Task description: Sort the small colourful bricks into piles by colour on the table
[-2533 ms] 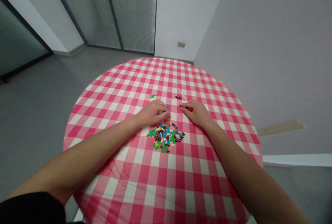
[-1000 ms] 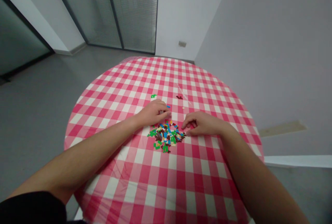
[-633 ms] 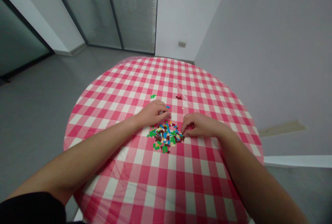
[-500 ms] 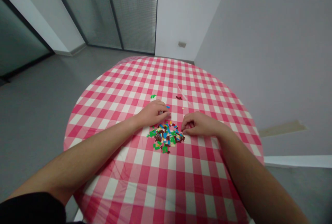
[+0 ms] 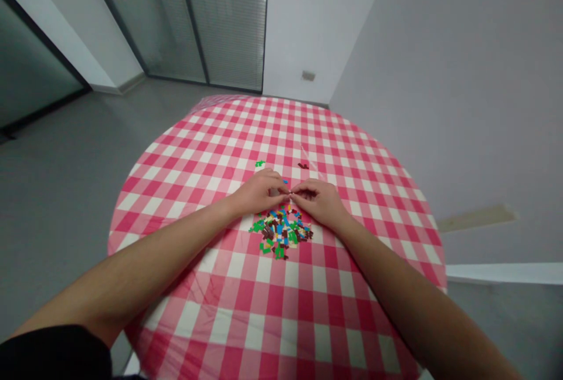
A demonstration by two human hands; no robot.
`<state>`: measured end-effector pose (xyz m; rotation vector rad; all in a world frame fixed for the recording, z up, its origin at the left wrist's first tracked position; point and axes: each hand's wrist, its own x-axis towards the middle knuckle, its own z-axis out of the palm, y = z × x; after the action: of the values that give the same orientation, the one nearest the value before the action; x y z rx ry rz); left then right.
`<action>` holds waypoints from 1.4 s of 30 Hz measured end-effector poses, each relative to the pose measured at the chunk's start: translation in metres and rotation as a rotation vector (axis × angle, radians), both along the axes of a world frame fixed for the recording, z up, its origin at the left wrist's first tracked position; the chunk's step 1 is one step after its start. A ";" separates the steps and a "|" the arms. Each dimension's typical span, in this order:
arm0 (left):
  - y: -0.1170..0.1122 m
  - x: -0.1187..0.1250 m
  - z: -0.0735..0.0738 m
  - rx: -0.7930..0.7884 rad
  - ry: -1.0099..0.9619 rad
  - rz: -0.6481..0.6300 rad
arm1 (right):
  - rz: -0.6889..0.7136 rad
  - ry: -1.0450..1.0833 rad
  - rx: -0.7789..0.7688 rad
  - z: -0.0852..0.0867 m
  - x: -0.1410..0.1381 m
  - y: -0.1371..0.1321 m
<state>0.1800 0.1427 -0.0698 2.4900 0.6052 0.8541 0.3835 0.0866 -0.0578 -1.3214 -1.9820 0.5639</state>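
My left hand [image 5: 260, 192] rests just behind a loose pile of small toy bricks [image 5: 284, 232] in blue, green, brown, white and yellow. Its thumb and fingertips are pinched together. From the right, my right hand [image 5: 320, 199] meets it, also in a pinch. Between the two sets of fingertips is a tiny toy brick [image 5: 291, 193], mostly covered by the fingers; its exact shape cannot be made out. A blue brick [image 5: 285, 182] lies just beyond the fingertips.
A small green brick cluster [image 5: 260, 163] and a dark brown one [image 5: 303, 165] lie farther back on the round table, whose red-and-white checked cloth [image 5: 308, 128] has creases at the front left. Behind stand a glass partition [image 5: 233, 28] and a wall [image 5: 316, 28].
My right hand has moved left and away from me, from the pile's right edge to my left fingertips. It now covers the small pale piece. My left hand has stayed in place.
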 end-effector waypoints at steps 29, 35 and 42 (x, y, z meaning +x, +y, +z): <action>-0.003 0.000 0.004 -0.054 -0.027 0.030 | -0.014 -0.016 -0.063 -0.001 0.001 0.000; -0.001 0.000 0.003 -0.081 -0.001 0.033 | -0.025 -0.010 -0.061 -0.002 0.000 -0.001; -0.002 0.000 0.002 -0.102 0.005 0.027 | -0.016 -0.021 -0.076 -0.004 0.002 0.000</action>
<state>0.1803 0.1411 -0.0677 2.3982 0.6689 0.8062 0.3850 0.0865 -0.0618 -1.3932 -1.9826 0.6253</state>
